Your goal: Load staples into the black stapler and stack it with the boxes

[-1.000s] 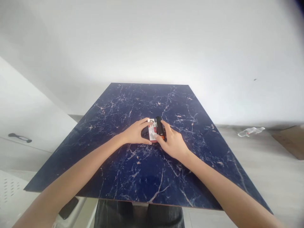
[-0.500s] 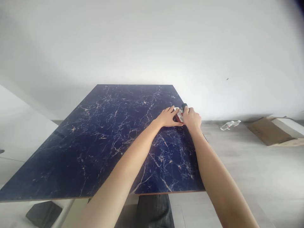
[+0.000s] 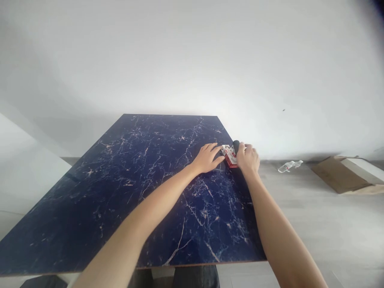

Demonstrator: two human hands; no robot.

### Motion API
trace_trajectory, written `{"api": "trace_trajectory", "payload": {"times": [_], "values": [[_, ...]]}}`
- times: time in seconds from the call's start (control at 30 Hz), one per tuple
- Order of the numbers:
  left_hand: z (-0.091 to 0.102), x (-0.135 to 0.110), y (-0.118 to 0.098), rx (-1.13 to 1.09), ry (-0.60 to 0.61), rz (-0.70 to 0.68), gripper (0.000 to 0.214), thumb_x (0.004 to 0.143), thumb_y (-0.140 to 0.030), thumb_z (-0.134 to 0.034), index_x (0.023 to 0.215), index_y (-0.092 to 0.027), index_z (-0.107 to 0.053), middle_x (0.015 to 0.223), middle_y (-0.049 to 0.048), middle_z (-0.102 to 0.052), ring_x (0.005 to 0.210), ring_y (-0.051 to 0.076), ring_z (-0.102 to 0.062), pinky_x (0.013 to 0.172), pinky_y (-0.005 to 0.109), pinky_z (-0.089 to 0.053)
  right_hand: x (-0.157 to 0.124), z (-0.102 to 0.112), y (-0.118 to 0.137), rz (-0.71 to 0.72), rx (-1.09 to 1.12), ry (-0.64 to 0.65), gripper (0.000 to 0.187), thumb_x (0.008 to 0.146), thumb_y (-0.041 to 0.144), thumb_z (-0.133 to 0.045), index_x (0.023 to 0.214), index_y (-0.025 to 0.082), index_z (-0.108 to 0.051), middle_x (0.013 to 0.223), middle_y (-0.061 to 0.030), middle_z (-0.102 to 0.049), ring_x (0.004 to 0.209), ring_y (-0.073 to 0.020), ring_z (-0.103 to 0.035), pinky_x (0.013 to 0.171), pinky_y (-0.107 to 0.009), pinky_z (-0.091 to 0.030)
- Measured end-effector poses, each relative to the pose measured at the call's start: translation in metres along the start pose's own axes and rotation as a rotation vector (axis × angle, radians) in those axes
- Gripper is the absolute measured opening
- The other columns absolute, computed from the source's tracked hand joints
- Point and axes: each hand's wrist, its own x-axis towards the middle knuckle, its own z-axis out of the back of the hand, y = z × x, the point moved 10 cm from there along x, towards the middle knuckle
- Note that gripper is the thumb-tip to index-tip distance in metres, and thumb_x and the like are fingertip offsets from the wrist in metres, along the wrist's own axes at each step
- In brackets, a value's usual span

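A small red-and-white box (image 3: 229,157) lies on the dark blue marble-patterned table (image 3: 129,188), close to its right edge. My left hand (image 3: 207,158) is just left of the box, fingers and thumb spread, palm down over the tabletop. On the box's other side, my right hand (image 3: 249,159) is closed around a black object with a rounded end (image 3: 236,145). Most of that black object is hidden under my fingers, so its kind does not show. I cannot tell whether my right hand also touches the box.
On the floor to the right lie a clear plastic bottle (image 3: 289,166) and an opened cardboard box (image 3: 339,174) by the wall. A white wall (image 3: 180,56) rises behind the table's far edge. Something dark (image 3: 45,282) shows below the table's front left.
My left hand has drawn back to the left from the box, uncovering more of it. My right hand stays beside the box with the black object. The whole view has shifted slightly.
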Motion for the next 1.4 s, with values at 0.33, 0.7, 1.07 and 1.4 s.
{"api": "trace_trajectory", "payload": {"times": [0.33, 0.7, 1.07, 1.4], "values": [[0.112, -0.167, 0.057, 0.186, 0.075, 0.068, 0.047, 0.108, -0.045, -0.036, 0.145, -0.022, -0.053, 0.142, 0.0123, -0.058, 0.131, 0.03, -0.052, 0.111, 0.054, -0.042, -0.112, 0.0, 0.182, 0.646, 0.477, 0.258, 0.045, 0.104, 0.036, -0.042, 0.063, 0.02, -0.05, 0.06, 0.0005, -0.056, 0.056, -0.013, -0.046, 0.059, -0.026, -0.032], [0.11, -0.188, 0.074, 0.246, 0.157, 0.056, 0.042, 0.093, -0.029, -0.059, 0.135, -0.026, -0.058, 0.142, 0.0115, -0.053, 0.126, 0.033, -0.047, 0.102, 0.052, -0.043, -0.191, -0.033, 0.299, 1.062, 0.463, 0.487, 0.033, 0.087, 0.031, -0.063, 0.058, 0.018, -0.054, 0.055, 0.0025, -0.054, 0.052, -0.0101, -0.038, 0.056, -0.026, -0.025], [0.108, -0.192, 0.076, 0.274, 0.186, 0.06, 0.05, 0.089, -0.027, -0.06, 0.139, -0.026, -0.053, 0.145, 0.0114, -0.05, 0.129, 0.035, -0.045, 0.103, 0.051, -0.041, -0.194, -0.031, 0.297, 1.113, 0.499, 0.474, 0.033, 0.095, 0.032, -0.061, 0.065, 0.018, -0.059, 0.064, 0.0018, -0.059, 0.059, -0.011, -0.044, 0.059, -0.027, -0.028], [0.107, -0.192, 0.077, 0.281, 0.183, 0.057, 0.048, 0.092, -0.026, -0.058, 0.139, -0.024, -0.053, 0.144, 0.0118, -0.049, 0.129, 0.033, -0.044, 0.105, 0.049, -0.041, -0.193, -0.033, 0.295, 1.093, 0.537, 0.487, 0.033, 0.096, 0.031, -0.061, 0.066, 0.018, -0.059, 0.064, 0.0019, -0.059, 0.058, -0.0102, -0.044, 0.058, -0.026, -0.029]]}}
